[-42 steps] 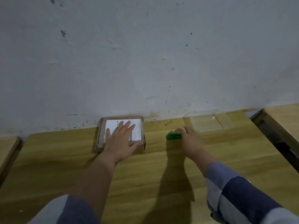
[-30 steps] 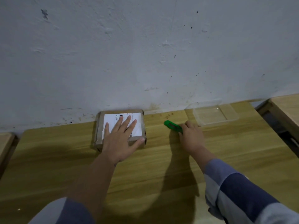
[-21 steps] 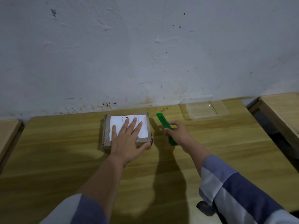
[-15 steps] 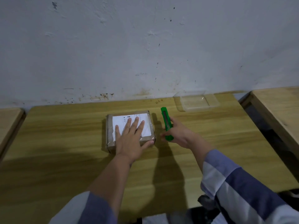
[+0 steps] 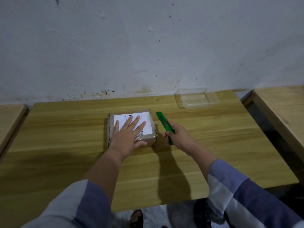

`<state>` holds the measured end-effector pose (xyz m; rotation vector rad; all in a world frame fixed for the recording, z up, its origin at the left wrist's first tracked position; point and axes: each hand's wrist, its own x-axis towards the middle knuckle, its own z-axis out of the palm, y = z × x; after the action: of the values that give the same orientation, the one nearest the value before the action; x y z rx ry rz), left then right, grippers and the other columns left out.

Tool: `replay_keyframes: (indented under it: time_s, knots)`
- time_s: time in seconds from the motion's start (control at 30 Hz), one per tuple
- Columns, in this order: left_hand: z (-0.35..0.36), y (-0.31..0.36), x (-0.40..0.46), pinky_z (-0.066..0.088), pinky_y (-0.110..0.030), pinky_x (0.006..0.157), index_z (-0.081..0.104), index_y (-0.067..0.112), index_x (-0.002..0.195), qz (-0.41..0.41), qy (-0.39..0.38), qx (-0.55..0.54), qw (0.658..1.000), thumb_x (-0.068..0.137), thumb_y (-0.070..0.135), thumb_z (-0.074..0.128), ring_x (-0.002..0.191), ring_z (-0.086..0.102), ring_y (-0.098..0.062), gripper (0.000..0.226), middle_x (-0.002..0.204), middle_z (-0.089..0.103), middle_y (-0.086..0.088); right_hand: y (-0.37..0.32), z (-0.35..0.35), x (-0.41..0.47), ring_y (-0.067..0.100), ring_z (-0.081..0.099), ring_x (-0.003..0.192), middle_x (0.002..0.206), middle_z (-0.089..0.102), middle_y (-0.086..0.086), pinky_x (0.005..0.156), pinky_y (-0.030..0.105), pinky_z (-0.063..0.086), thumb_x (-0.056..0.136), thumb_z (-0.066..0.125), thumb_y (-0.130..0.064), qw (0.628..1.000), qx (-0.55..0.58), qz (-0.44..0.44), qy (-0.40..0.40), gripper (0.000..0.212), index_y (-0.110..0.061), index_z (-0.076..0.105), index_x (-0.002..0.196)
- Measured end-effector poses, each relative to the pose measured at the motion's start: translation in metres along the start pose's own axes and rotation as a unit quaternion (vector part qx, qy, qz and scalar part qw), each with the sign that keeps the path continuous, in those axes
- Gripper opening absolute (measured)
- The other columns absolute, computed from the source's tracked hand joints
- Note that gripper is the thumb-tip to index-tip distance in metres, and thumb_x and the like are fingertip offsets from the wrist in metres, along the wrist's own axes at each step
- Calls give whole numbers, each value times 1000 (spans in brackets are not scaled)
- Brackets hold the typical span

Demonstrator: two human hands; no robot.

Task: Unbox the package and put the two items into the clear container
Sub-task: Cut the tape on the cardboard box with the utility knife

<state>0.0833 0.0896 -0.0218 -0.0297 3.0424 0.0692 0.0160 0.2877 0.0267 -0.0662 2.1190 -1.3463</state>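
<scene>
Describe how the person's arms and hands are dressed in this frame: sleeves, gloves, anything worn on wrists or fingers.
Both hands are bare, with no gloves. The left sleeve is pale grey with a blue-purple band, pushed up so the forearm shows. The right sleeve carries broad blocks of blue-purple and pale grey and reaches further down the forearm. No watch, ring or bracelet is visible on the left hand or right hand.

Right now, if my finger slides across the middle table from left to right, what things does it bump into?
Taped brown cardboard package under the flat left hand → green plastic utility knife gripped in the right hand → clear plastic container by the wall.
</scene>
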Motion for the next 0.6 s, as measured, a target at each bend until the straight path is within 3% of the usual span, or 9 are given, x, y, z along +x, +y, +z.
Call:
replay_keyframes:
  time_s: [0.13,0.23,0.37,0.47,0.6]
  knots:
    - [2,1,-2,0,-54,117,0,40,150,-3,17,9,1000,80,72,23,149,-8,-17,80,161,-5,11,3,9,6,15,50,54,83,58,2,46,25,43,99,42,-13,994,-55,-25,90,51,-33,31,144]
    - [3,1,0,2,-54,117,1,40,150,-7,21,14,1000,73,76,10,149,-6,-17,85,161,-2,11,0,15,8,19,55,53,88,59,1,48,30,48,98,44,-18,988,-106,-32,107,49,-33,34,143]
    - [4,1,0,3,-54,117,2,40,150,-8,24,20,999,70,76,3,149,-5,-17,88,161,-1,10,-5,19,9,24,62,70,93,65,4,71,44,59,97,44,-23,977,-163,-46,127,48,-35,35,143]
    - [5,0,1,3,-54,117,1,40,150,-7,24,21,999,71,76,6,149,-5,-17,87,161,-1,10,-8,20,7,28,66,82,111,69,7,68,39,56,97,43,-23,968,-204,-55,138,48,-33,34,143]
    - [4,1,0,1,-53,117,1,40,150,-8,24,14,1000,74,75,14,149,-6,-16,84,161,-3,11,-12,19,5,27,65,87,113,68,8,67,35,51,97,43,-23,957,-245,-67,139,48,-31,33,144]
